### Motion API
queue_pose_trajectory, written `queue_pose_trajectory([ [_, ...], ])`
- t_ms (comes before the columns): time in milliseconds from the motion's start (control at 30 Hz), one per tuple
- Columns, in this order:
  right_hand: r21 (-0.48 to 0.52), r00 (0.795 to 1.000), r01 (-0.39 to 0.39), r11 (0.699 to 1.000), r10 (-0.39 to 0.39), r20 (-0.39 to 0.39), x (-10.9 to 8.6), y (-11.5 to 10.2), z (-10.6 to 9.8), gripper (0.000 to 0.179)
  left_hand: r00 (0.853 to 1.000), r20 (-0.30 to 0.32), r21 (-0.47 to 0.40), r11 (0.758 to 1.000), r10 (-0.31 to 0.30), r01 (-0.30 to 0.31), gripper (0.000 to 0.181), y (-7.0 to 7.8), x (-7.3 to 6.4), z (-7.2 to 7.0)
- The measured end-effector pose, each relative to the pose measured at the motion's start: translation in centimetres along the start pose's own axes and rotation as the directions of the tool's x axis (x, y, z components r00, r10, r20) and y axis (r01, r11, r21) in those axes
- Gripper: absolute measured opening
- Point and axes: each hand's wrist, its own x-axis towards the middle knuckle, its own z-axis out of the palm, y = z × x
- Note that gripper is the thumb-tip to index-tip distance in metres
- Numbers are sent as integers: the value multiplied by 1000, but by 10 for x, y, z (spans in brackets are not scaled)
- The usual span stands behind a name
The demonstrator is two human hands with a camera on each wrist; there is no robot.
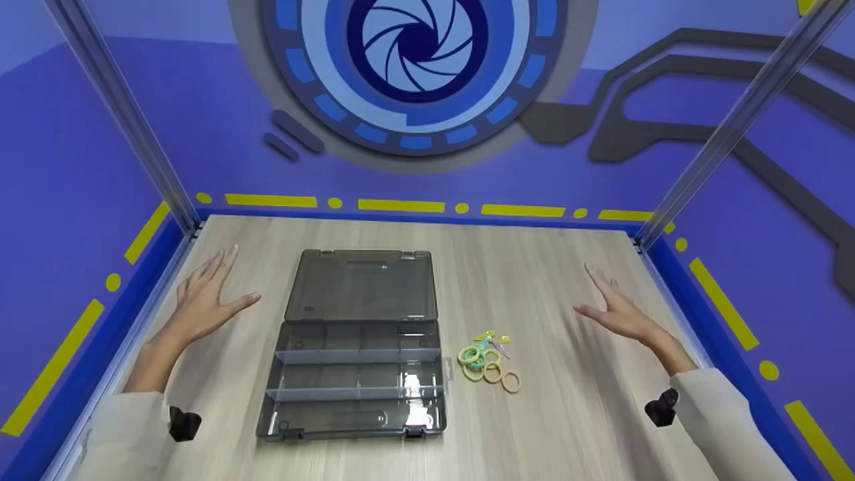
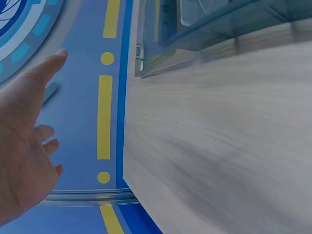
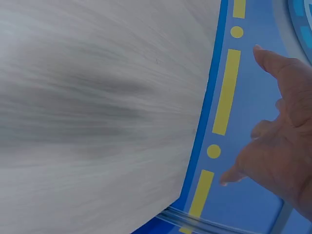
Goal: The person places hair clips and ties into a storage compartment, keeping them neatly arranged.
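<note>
My left hand (image 1: 206, 300) is held over the left side of the table, fingers spread and holding nothing. On the other side my right hand (image 1: 618, 310) hovers with its fingers extended, also holding nothing. Between them lies a dark see-through plastic organizer box (image 1: 354, 375), its lid (image 1: 364, 286) folded back flat. Clear dividers split the box into long rows, with no items visible inside. To its right sits a small pile of pastel hair ties (image 1: 511, 382) and several small hair clips (image 1: 501, 347). The left wrist view shows the left hand (image 2: 24, 131); the right wrist view shows the right hand (image 3: 285, 126).
The wood-grain table (image 1: 534, 280) is enclosed by blue panels (image 1: 220, 133) at the back and both sides. Metal posts (image 1: 133, 113) rise at the back corners. A dark wrist device (image 1: 661, 409) sits at each sleeve.
</note>
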Motion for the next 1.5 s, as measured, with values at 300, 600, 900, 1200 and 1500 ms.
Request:
queue_pose_trajectory([
  [300,119,998,2,993,-10,61,-9,5,14,71,998,42,-158,985,-57,63,93,-10,-14,19],
  [600,213,990,24,977,-52,131,-14,16,36,63,999,33,-246,969,-22,29,83,-15,-27,40],
  [900,275,989,29,961,-67,129,-10,10,51,60,998,52,-274,960,-44,57,75,-22,-36,55],
  [1200,337,985,61,940,-112,134,-7,4,76,56,973,202,-410,892,-113,189,72,-24,-44,60],
  [1500,369,980,-12,929,-62,188,-2,3,93,52,944,329,-526,825,-27,207,58,-16,-50,62],
])
